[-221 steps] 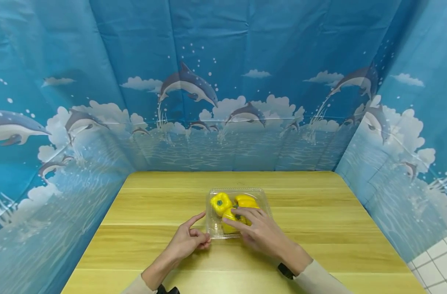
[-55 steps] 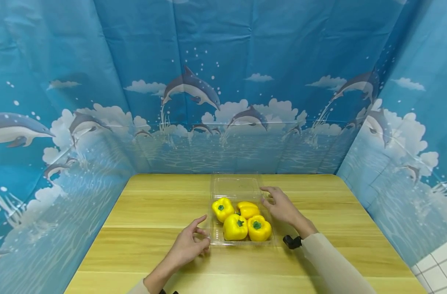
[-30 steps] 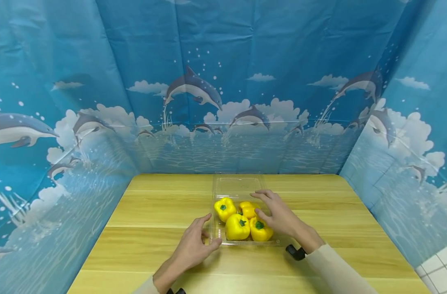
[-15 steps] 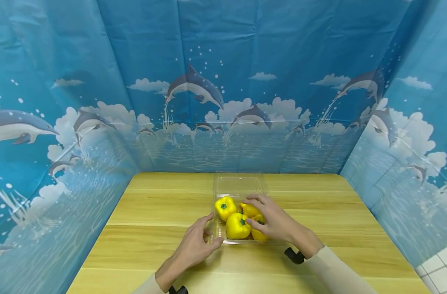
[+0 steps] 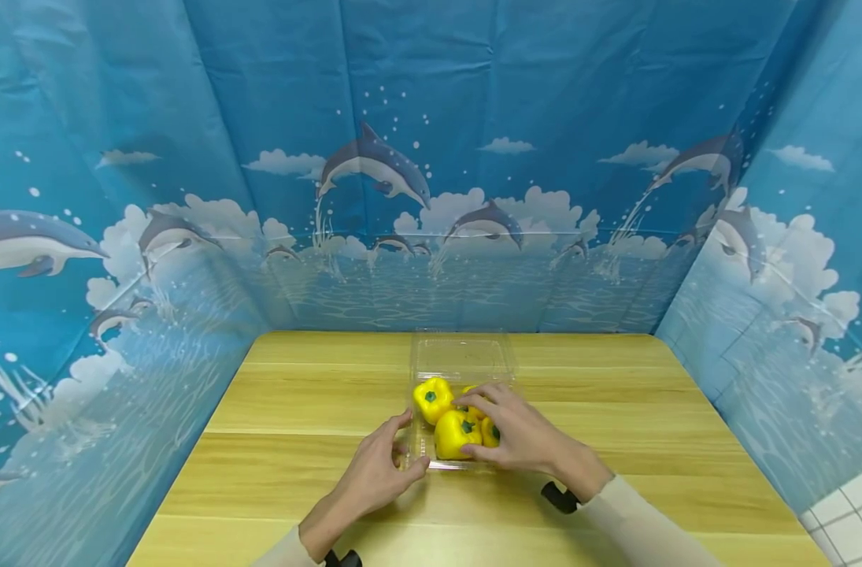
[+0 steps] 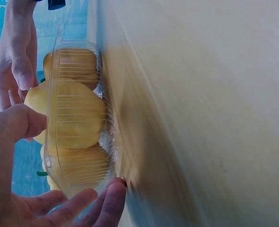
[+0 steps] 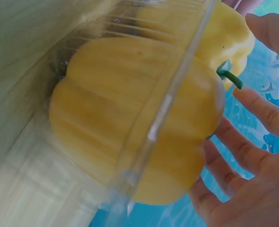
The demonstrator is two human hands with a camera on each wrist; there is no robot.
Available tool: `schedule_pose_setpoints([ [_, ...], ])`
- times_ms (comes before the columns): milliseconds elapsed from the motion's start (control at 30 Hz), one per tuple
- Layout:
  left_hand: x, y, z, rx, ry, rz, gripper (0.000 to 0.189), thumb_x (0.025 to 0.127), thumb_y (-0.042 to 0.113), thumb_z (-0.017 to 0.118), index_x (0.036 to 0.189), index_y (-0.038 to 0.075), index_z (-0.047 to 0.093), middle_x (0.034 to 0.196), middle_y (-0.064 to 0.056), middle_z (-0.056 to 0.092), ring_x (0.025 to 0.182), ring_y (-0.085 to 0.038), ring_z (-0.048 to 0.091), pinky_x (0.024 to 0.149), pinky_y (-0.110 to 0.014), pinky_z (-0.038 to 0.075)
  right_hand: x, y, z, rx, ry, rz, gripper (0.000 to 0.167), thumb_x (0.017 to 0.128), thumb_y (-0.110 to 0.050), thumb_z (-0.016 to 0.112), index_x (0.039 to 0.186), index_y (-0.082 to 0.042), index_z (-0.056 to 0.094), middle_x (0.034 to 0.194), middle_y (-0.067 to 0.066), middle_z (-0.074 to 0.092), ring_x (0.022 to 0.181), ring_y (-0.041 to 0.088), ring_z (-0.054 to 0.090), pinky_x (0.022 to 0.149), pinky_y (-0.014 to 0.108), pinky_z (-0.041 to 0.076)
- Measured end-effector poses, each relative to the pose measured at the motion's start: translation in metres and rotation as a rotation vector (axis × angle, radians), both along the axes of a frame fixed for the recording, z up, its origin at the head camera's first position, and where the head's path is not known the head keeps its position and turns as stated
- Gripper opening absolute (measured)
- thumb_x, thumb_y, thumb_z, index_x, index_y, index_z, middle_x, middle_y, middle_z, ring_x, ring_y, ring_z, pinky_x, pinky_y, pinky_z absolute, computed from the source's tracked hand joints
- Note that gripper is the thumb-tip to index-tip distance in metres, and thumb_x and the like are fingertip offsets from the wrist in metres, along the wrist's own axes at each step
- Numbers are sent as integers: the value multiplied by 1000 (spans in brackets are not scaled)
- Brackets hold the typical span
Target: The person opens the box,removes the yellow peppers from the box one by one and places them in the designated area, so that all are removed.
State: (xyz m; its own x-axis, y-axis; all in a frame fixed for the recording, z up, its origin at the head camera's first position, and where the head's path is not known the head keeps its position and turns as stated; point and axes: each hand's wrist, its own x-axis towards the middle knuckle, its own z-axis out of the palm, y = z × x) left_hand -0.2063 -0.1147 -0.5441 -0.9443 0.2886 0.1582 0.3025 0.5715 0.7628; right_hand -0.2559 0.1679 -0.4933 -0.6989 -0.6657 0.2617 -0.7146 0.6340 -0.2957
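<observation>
Several yellow bell peppers sit in a clear plastic clamshell box [image 5: 441, 465], whose lid [image 5: 462, 356] lies folded back behind it. My left hand [image 5: 375, 475] steadies the box at its near left corner, the thumb over the rim and the fingertips low along the wall in the left wrist view. My right hand [image 5: 519, 431] reaches over the right part of the box with fingers spread. Its thumb and fingertips are right at the front bell pepper [image 5: 456, 435], beside the stem [image 7: 231, 78]. The hand partly hides two peppers on the right; the back left bell pepper [image 5: 433, 399] shows fully.
The box rests on a wooden table [image 5: 296, 394] with light planks. Blue curtains [image 5: 431, 291] printed with dolphins hang behind and at both sides. White tiles [image 5: 849, 504] show at the lower right.
The lid, over the peppers in the oldest frame, is folded back. My right hand has moved left from the box's right edge over the peppers. My left hand has shifted onto the near left corner.
</observation>
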Motion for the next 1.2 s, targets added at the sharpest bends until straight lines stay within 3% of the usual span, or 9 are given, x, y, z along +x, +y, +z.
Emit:
schedule_pose_setpoints([
  [300, -2, 0, -1, -1, -12, -2, 83, 89, 43, 75, 155, 12, 36, 146, -10, 53, 98, -17, 66, 71, -23, 54, 1, -1, -5, -3, 20, 22, 68, 86, -59, 72, 143, -29, 54, 140, -5, 53, 126, 22, 47, 98, 56, 45],
  [700, -1, 1, 0, -6, -9, -1, 82, 90, 38, 75, 155, 10, 35, 146, -11, 53, 97, -17, 66, 69, -23, 54, 0, -4, -9, 22, 34, 4, 67, 86, -59, 72, 144, -32, 53, 137, -11, 54, 124, 15, 45, 99, 48, 45],
  [1200, -1, 3, -1, -13, -14, 8, 80, 90, 39, 74, 155, 11, 36, 146, -9, 53, 98, -17, 65, 71, -23, 54, 0, -4, -11, 12, 45, 8, 65, 86, -59, 72, 143, -31, 55, 136, -12, 55, 125, 15, 46, 101, 48, 44],
])
